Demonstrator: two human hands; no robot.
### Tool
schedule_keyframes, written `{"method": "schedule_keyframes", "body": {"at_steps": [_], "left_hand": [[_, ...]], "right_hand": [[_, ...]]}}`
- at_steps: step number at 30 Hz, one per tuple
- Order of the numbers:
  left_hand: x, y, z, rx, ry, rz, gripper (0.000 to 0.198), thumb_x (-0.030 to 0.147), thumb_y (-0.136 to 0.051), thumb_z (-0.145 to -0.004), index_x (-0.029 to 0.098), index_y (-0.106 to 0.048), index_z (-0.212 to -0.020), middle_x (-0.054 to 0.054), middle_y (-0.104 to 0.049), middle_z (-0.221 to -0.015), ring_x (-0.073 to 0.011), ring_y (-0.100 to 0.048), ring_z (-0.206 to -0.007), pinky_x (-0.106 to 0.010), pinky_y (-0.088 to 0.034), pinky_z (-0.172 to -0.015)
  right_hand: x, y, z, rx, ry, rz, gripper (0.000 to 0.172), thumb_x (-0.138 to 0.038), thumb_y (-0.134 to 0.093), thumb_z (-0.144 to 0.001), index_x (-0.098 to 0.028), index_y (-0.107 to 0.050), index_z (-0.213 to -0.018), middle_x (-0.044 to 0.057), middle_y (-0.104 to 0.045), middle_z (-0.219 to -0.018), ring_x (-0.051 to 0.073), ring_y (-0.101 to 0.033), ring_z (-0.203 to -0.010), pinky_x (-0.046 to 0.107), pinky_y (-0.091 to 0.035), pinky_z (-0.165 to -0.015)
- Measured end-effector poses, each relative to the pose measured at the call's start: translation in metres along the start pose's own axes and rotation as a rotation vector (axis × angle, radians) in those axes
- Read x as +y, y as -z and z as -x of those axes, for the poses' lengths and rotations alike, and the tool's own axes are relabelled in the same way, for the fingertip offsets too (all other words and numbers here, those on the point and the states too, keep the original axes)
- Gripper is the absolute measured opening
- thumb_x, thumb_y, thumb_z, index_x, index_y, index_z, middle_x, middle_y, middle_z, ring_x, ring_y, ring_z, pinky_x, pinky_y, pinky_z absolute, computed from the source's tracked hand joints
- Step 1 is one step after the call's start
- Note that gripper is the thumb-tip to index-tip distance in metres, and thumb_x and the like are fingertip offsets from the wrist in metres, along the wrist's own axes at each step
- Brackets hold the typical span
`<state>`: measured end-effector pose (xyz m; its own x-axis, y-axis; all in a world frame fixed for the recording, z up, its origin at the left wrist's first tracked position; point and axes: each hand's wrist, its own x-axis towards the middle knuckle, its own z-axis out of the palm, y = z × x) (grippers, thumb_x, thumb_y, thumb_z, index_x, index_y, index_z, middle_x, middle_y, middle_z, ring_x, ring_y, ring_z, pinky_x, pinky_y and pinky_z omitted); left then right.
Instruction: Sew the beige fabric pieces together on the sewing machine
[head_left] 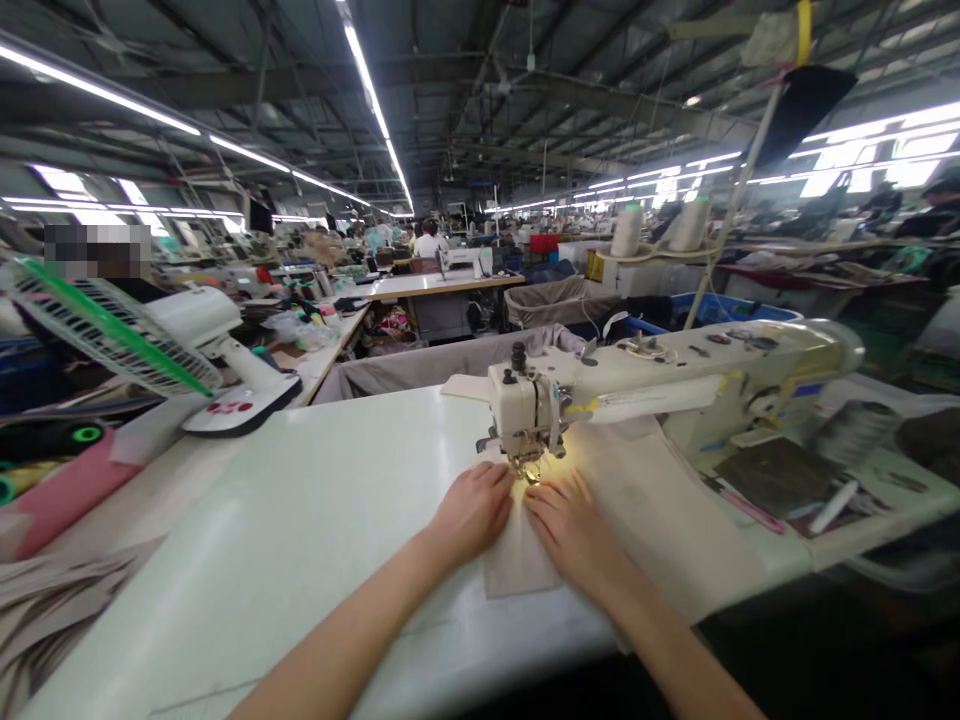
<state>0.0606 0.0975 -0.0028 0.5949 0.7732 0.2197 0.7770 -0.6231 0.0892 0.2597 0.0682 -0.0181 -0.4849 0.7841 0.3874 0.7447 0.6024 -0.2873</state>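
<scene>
A strip of beige fabric (523, 562) lies under the needle area of a white sewing machine (517, 405), whose small lamp lights the stitching spot. To the left of the presser foot (531, 474), my left hand (474, 508) has its fingers bent and closed at the fabric's left edge; the fingertips are partly hidden. My right hand (568, 525) rests palm down on the fabric just right of the foot, fingers stretched out and slightly apart. A wider beige fabric panel (660, 520) spreads over the table under and beside my right forearm.
The pale tabletop (322, 510) extends left. A white fan (202, 320) with a green strip stands at the left, near folded fabric (67, 610). Pink-handled scissors (757, 512) and a grey thread cone (855, 435) lie right. Cloth-lined bins (450, 362) stand behind the table.
</scene>
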Motion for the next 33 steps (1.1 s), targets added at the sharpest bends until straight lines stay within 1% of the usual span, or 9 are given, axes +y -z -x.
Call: {"method": "schedule_keyframes", "body": {"at_steps": [3,6,8,11,15,18,21,27,33], "left_hand": [[0.003,-0.013,0.006,0.044,0.063,-0.01,0.038,0.025,-0.048,-0.098,0.013,-0.051,-0.134,-0.015,-0.054,-0.141,-0.0285,-0.049,-0.132,-0.046,-0.046,-0.107],[0.005,-0.018,0.011,0.015,0.08,-0.012,0.044,0.03,-0.045,-0.1,0.012,-0.046,-0.14,-0.016,-0.048,-0.148,-0.0288,-0.045,-0.138,-0.045,-0.042,-0.113],[0.005,-0.016,0.016,-0.007,0.085,-0.01,0.045,0.031,-0.046,-0.1,0.011,-0.047,-0.14,-0.016,-0.048,-0.148,-0.0298,-0.046,-0.138,-0.045,-0.041,-0.113],[0.006,-0.01,0.031,-0.006,0.073,-0.004,0.047,0.032,-0.047,-0.1,0.01,-0.047,-0.141,-0.017,-0.05,-0.147,-0.0315,-0.046,-0.137,-0.048,-0.042,-0.112],[0.008,-0.004,0.052,0.01,0.056,0.009,0.047,0.035,-0.043,-0.102,0.015,-0.046,-0.144,-0.015,-0.048,-0.149,-0.0289,-0.046,-0.138,-0.047,-0.042,-0.113],[0.009,-0.001,0.056,-0.026,0.061,0.006,0.048,0.037,-0.042,-0.102,0.015,-0.046,-0.145,-0.014,-0.046,-0.152,-0.0281,-0.045,-0.139,-0.045,-0.041,-0.115],[0.009,0.0,0.054,-0.058,0.079,0.017,0.049,0.037,-0.042,-0.102,0.012,-0.047,-0.144,-0.014,-0.044,-0.153,-0.0289,-0.043,-0.14,-0.045,-0.039,-0.116],[0.008,-0.001,0.052,-0.031,0.077,0.053,0.049,0.037,-0.04,-0.103,0.012,-0.048,-0.144,-0.014,-0.045,-0.152,-0.0286,-0.043,-0.139,-0.047,-0.038,-0.117],[0.01,0.001,0.051,-0.038,0.081,0.07,0.049,0.036,-0.041,-0.102,0.01,-0.048,-0.143,-0.015,-0.045,-0.151,-0.0295,-0.044,-0.139,-0.047,-0.038,-0.116]], "right_hand": [[-0.002,-0.006,0.013,0.064,0.014,-0.012,0.026,-0.016,-0.045,-0.101,-0.022,-0.064,-0.117,0.007,-0.068,-0.119,0.023,-0.058,-0.116,0.059,-0.026,-0.114],[-0.002,-0.008,0.027,0.137,0.035,-0.017,0.028,-0.016,-0.042,-0.101,-0.022,-0.064,-0.117,0.006,-0.068,-0.12,0.022,-0.059,-0.115,0.056,-0.025,-0.114],[-0.001,-0.007,0.035,0.169,0.042,-0.006,0.029,-0.016,-0.042,-0.101,-0.022,-0.065,-0.116,0.006,-0.069,-0.119,0.022,-0.059,-0.114,0.053,-0.025,-0.114],[0.004,-0.003,0.042,0.193,0.041,0.02,0.028,-0.015,-0.042,-0.1,-0.021,-0.067,-0.113,0.006,-0.069,-0.116,0.021,-0.06,-0.11,0.05,-0.026,-0.114],[0.01,-0.003,0.046,0.24,0.045,0.051,0.032,-0.009,-0.042,-0.096,-0.02,-0.068,-0.11,0.007,-0.07,-0.113,0.022,-0.06,-0.107,0.049,-0.027,-0.113],[0.011,-0.004,0.047,0.237,0.043,0.054,0.036,-0.004,-0.041,-0.092,-0.019,-0.069,-0.11,0.007,-0.07,-0.112,0.023,-0.059,-0.108,0.05,-0.027,-0.113],[0.011,-0.003,0.048,0.216,0.03,0.033,0.037,-0.002,-0.041,-0.091,-0.019,-0.069,-0.11,0.007,-0.07,-0.113,0.023,-0.058,-0.109,0.05,-0.027,-0.113],[0.01,0.002,0.048,0.188,-0.004,-0.002,0.036,-0.001,-0.043,-0.09,-0.019,-0.068,-0.108,0.007,-0.07,-0.114,0.024,-0.056,-0.112,0.051,-0.026,-0.114],[0.008,0.003,0.048,0.172,-0.023,-0.026,0.034,-0.002,-0.044,-0.091,-0.019,-0.069,-0.107,0.006,-0.07,-0.115,0.024,-0.055,-0.113,0.051,-0.024,-0.115]]}}
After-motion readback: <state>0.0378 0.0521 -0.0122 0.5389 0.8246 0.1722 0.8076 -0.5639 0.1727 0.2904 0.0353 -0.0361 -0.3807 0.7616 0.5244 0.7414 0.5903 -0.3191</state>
